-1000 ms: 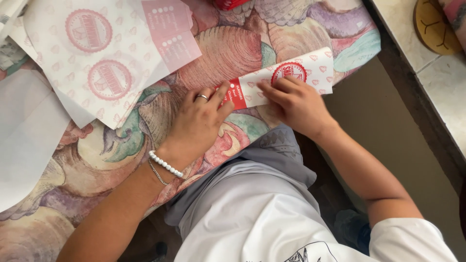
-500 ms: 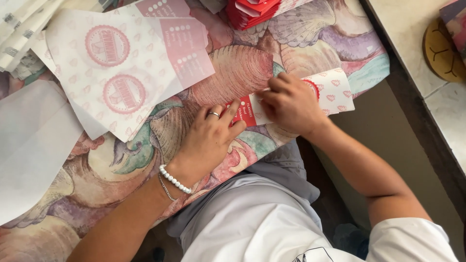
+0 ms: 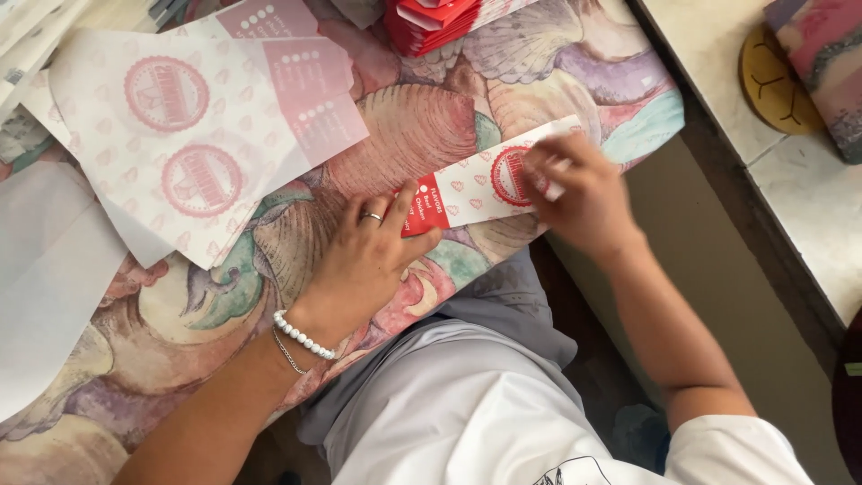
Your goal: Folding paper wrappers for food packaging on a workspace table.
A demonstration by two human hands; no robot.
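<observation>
My left hand (image 3: pixel 368 260) lies flat on the table with fingers spread loosely, its fingertips pressing down the red end of a folded paper sleeve (image 3: pixel 480 184). My right hand (image 3: pixel 579 193) rests on the sleeve's far white end, fingers curled over the round pink stamp, pinning the paper rather than lifting it. The sleeve lies slanted across the cloth, its red end near me and its white end running up to the right. It is folded flat, and I cannot tell whether anything is inside.

To the left lies a loose pile of flat paper sheets (image 3: pixel 193 144), white with pink round stamps and pink panels, fanned over one another. At the far edge, above the sleeve, sits a stack of red folded sleeves (image 3: pixel 431 22), partly cut off by the frame. Plain white paper (image 3: pixel 45 269) covers the near left.

Everything rests on a tablecloth (image 3: pixel 431 126) patterned with big shells in pink, purple and teal. Its right edge drops off just beyond my right hand. Past a shadowed gap stands a pale tiled counter (image 3: pixel 808 216) with a round wooden coaster (image 3: pixel 777 76) on it.

Bare cloth shows between the sheets and the sleeve, and near my left wrist.
</observation>
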